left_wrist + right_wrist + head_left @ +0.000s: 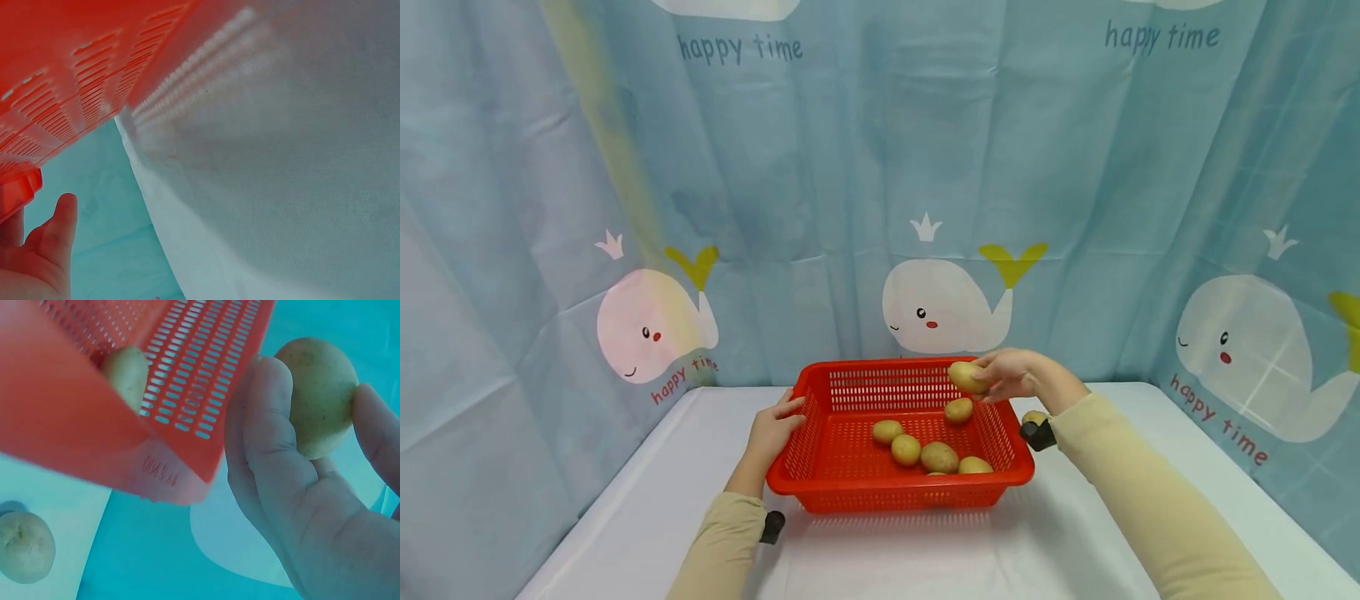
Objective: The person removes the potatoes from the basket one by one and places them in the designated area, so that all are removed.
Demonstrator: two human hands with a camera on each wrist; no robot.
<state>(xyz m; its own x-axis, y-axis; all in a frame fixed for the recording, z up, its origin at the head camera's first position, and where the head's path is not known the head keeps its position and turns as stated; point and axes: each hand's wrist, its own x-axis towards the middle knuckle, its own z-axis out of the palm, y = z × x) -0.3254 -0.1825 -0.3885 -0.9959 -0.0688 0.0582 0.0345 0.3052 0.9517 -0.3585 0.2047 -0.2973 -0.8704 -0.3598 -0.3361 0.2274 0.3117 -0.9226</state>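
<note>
A potato (967,377) is pinched between the thumb and fingers of my right hand (1011,373), above the right back part of a red plastic basket (880,482). The right wrist view shows the same potato (322,397) just outside the basket's corner in that view. Several more potatoes lie in the basket, including a larger one (939,457) near the front and one (958,410) below my right hand. My left hand (772,433) rests on the basket's left rim; in the left wrist view its thumb (62,228) is extended and apart from the rim.
A loose potato (1035,417) lies on the white table (880,554) to the right of the basket, partly hidden by the right wrist. Behind the table hangs a blue curtain (820,167) printed with whales.
</note>
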